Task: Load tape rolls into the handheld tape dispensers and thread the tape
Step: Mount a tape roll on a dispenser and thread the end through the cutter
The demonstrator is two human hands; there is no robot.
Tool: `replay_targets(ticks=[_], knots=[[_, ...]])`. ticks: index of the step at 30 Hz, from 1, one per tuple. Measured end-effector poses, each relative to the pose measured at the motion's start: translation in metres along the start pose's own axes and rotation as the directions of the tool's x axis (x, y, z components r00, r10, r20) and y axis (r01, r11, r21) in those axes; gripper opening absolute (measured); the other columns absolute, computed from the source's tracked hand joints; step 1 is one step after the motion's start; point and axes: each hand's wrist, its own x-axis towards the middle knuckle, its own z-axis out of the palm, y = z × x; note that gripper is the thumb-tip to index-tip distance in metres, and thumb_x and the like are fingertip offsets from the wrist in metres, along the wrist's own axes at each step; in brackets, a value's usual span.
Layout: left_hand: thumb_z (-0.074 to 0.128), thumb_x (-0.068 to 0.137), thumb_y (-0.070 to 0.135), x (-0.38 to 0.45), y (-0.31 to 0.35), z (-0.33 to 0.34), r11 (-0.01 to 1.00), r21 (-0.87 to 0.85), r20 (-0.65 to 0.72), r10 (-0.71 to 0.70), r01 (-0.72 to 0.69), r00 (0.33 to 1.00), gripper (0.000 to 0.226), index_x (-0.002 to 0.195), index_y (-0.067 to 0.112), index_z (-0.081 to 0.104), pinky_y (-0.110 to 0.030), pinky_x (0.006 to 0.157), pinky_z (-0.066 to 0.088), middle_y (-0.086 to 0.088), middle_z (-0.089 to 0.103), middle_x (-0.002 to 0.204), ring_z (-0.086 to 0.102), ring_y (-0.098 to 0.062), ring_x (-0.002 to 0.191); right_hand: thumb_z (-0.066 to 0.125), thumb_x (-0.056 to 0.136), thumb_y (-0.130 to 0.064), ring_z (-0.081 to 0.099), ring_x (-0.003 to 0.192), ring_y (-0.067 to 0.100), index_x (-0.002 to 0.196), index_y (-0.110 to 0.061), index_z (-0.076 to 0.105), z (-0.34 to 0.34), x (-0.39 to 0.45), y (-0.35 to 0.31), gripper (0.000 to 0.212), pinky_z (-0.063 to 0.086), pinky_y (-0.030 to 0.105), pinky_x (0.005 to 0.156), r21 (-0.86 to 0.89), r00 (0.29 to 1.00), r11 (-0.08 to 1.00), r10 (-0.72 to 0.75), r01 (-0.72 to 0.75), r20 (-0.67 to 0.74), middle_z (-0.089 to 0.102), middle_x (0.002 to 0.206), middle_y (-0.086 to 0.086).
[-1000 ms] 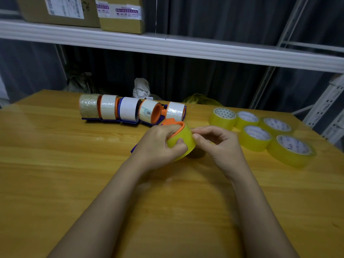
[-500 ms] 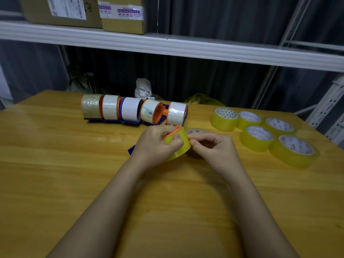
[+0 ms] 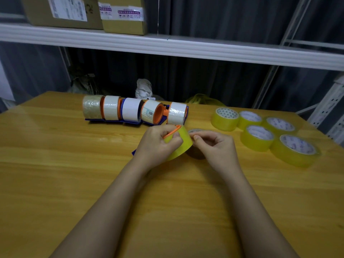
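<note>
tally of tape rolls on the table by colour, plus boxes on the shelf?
Yellow rolls: 6, five loose at the right and one in the left hand
White or clear rolls in the row of dispensers: 5
Brown roll behind the right hand: 1
Boxes on the shelf: 2
Total: 14

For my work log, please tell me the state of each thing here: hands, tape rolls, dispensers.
Left hand: grips the yellow tape roll on its dispenser.
Right hand: fingertips pinched at that roll's edge.
Five dispensers: loaded, in a row.
Five loose yellow rolls: flat on the table, not loaded.
</note>
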Motion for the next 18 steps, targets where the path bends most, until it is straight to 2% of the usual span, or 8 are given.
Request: replay_targets(ticks=[1, 3, 6, 8, 12, 14, 15, 18], knots=[[0.042, 0.077, 0.039, 0.000, 0.000, 0.001, 1.000, 0.013, 0.005, -0.002, 0.002, 1.000, 0.024, 0.058, 0.027, 0.050, -0.019, 0.049, 0.029, 0.010, 0.044, 0.054, 0.042, -0.006, 0.053, 0.063, 0.085, -0.001, 0.069, 0.090, 0.012, 0.085, -0.018, 0.075, 0.000, 0.000, 0.002, 0.020, 0.056, 0.033, 0.085, -0.056, 0.999, 0.998, -0.012, 0.010, -0.047, 0.074, 0.090, -0.004], [0.041, 0.077, 0.042, 0.000, 0.001, 0.003, 0.999, 0.040, 0.001, -0.013, 0.013, 1.000, 0.030, 0.060, 0.021, 0.052, -0.023, 0.049, 0.029, 0.009, 0.043, 0.053, 0.042, -0.008, 0.053, 0.062, 0.084, -0.007, 0.062, 0.099, 0.009, 0.095, -0.021, 0.073, -0.003, 0.002, 0.007, 0.021, 0.048, 0.022, 0.090, -0.343, 0.995, 0.936, -0.095, 0.075, -0.043, 0.070, 0.100, -0.009], [0.041, 0.079, 0.042, -0.001, 0.003, 0.004, 1.000, 0.022, -0.020, -0.022, 0.022, 1.000, 0.024, 0.059, 0.031, 0.047, -0.014, 0.048, 0.027, 0.013, 0.047, 0.056, 0.042, -0.005, 0.052, 0.064, 0.088, -0.030, 0.045, 0.119, 0.016, 0.116, -0.026, 0.067, -0.011, 0.002, 0.014, 0.029, 0.029, 0.028, 0.096, -0.739, 0.992, 0.664, -0.040, 0.115, 0.118, 0.063, 0.121, -0.009], [0.045, 0.085, 0.038, -0.001, 0.003, 0.004, 0.999, 0.006, -0.027, -0.033, 0.033, 0.999, 0.028, 0.059, 0.026, 0.047, -0.013, 0.048, 0.027, 0.012, 0.045, 0.055, 0.041, -0.005, 0.052, 0.061, 0.091, -0.035, 0.045, 0.115, 0.019, 0.111, -0.027, 0.069, -0.014, 0.002, 0.018, 0.024, 0.028, 0.032, 0.091, -0.803, 0.995, 0.589, -0.017, 0.091, 0.101, 0.065, 0.116, -0.006], [0.052, 0.094, 0.032, -0.002, 0.002, 0.008, 0.990, -0.087, -0.057, -0.114, 0.109, 0.992, 0.037, 0.070, 0.005, 0.060, -0.019, 0.051, 0.031, 0.009, 0.043, 0.054, 0.042, -0.005, 0.054, 0.059, 0.093, -0.024, 0.046, 0.115, 0.027, 0.113, -0.016, 0.069, -0.025, 0.009, 0.025, 0.024, 0.034, 0.037, 0.091, -0.856, 0.997, 0.516, -0.040, -0.031, -0.060, 0.064, 0.117, 0.006], [0.051, 0.097, 0.030, -0.002, 0.002, 0.007, 0.987, -0.110, -0.054, -0.122, 0.116, 0.991, 0.036, 0.067, 0.011, 0.058, -0.018, 0.049, 0.030, 0.012, 0.041, 0.051, 0.041, -0.004, 0.052, 0.061, 0.091, -0.020, 0.046, 0.117, 0.028, 0.119, -0.012, 0.066, -0.027, 0.011, 0.027, 0.029, 0.036, 0.038, 0.096, -0.821, 0.991, 0.570, -0.087, -0.033, -0.100, 0.062, 0.119, 0.008], [0.049, 0.097, 0.029, -0.002, 0.002, 0.007, 0.989, -0.113, -0.047, -0.105, 0.099, 0.993, 0.037, 0.063, 0.015, 0.053, -0.017, 0.049, 0.029, 0.011, 0.039, 0.050, 0.039, -0.004, 0.050, 0.062, 0.091, -0.019, 0.049, 0.113, 0.026, 0.117, -0.012, 0.067, -0.025, 0.011, 0.026, 0.028, 0.039, 0.038, 0.095, -0.753, 0.983, 0.657, -0.142, 0.002, -0.121, 0.063, 0.113, 0.007], [0.047, 0.097, 0.029, -0.002, 0.002, 0.006, 0.991, -0.120, -0.029, -0.056, 0.052, 0.998, 0.037, 0.063, 0.015, 0.049, -0.015, 0.049, 0.028, 0.011, 0.039, 0.052, 0.038, -0.003, 0.050, 0.067, 0.089, -0.016, 0.061, 0.091, 0.009, 0.093, -0.021, 0.074, -0.013, 0.006, 0.004, 0.009, 0.047, 0.024, 0.077, -0.329, 0.972, 0.932, -0.203, 0.155, -0.118, 0.067, 0.090, -0.006]])
